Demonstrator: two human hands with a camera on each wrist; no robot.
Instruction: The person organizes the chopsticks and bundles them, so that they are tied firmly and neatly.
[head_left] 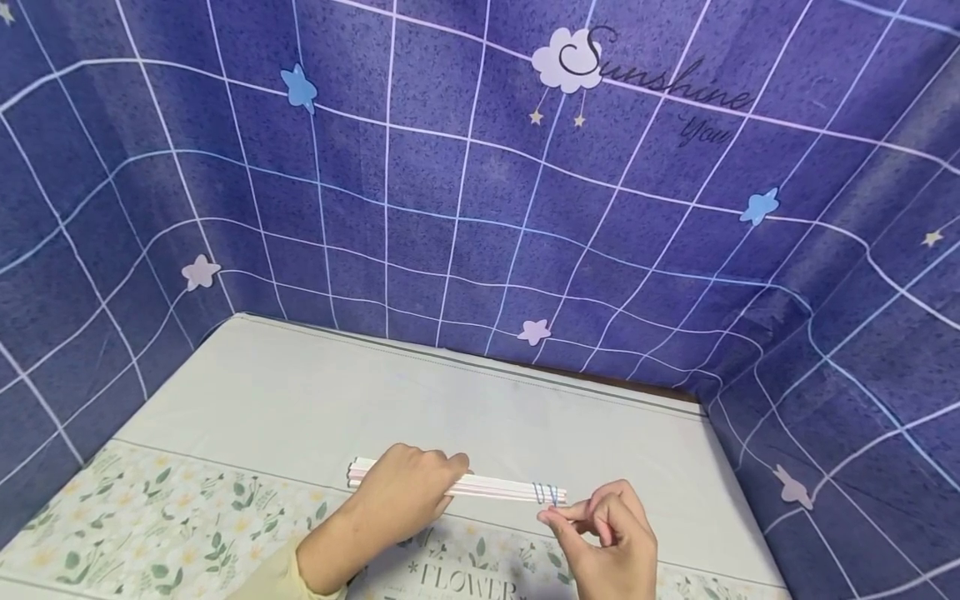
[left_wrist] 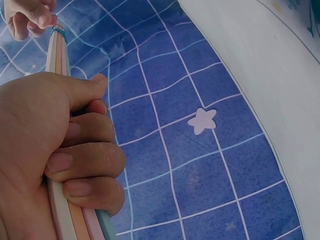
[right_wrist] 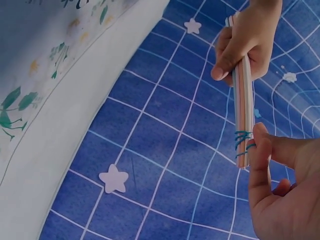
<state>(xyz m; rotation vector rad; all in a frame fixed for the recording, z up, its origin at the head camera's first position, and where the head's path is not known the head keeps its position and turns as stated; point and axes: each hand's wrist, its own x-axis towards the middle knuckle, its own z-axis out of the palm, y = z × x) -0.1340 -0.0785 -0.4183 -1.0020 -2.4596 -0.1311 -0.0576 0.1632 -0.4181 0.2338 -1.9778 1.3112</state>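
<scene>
My left hand (head_left: 411,485) grips a bundle of slim pastel chopsticks (head_left: 498,487) around the middle, above the table. In the left wrist view the chopsticks (left_wrist: 80,220) show white, orange, pink and teal, lying side by side, with fingers curled round them. A thin blue elastic band (head_left: 553,493) loops several times around the bundle near its right end. Thumb and forefinger of my right hand (head_left: 613,533) pinch the band at that end. Seen from the right wrist, the elastic band (right_wrist: 243,135) crosses itself in loose turns, one strand running to the fingertips.
Below the hands lies a white table (head_left: 315,392) with a floral mat (head_left: 187,517) along its near side, printed with lettering. A blue-purple grid-patterned curtain (head_left: 420,208) with stars hangs behind and on both sides.
</scene>
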